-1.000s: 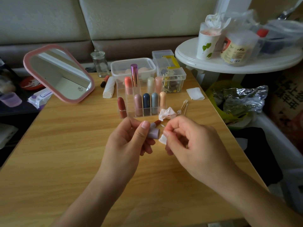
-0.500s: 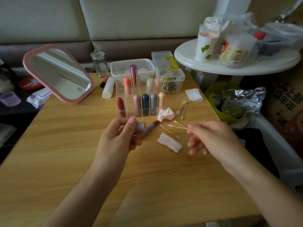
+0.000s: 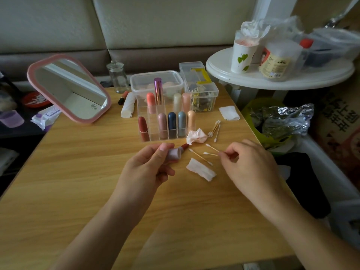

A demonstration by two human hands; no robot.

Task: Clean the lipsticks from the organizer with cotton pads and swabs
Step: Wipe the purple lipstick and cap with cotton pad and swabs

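An uncapped lipstick (image 3: 174,153) is held low over the wooden table (image 3: 78,172), just in front of the clear organizer (image 3: 155,138). The left hand (image 3: 148,166) grips its lilac case with thumb and curled fingers, and the red bullet points outward, seemingly bared and steadied for wiping. Just to its right, the right hand (image 3: 251,164) pinches the stem end of a cotton swab (image 3: 211,154) between thumb and forefinger, cotton tip aimed toward the bullet. A second swab (image 3: 212,148) ends at the same fingertips, and it cannot be told whether that one is also held. A third swab (image 3: 200,157) and a folded cotton pad (image 3: 201,169) lie on the table between the hands, within easy reach. A crumpled, pink-stained pad (image 3: 196,136) rests against the organizer's front corner, apparently spent. Nine capped lipsticks stand upright in the organizer's compartments, with spare swabs (image 3: 214,129) beside it.
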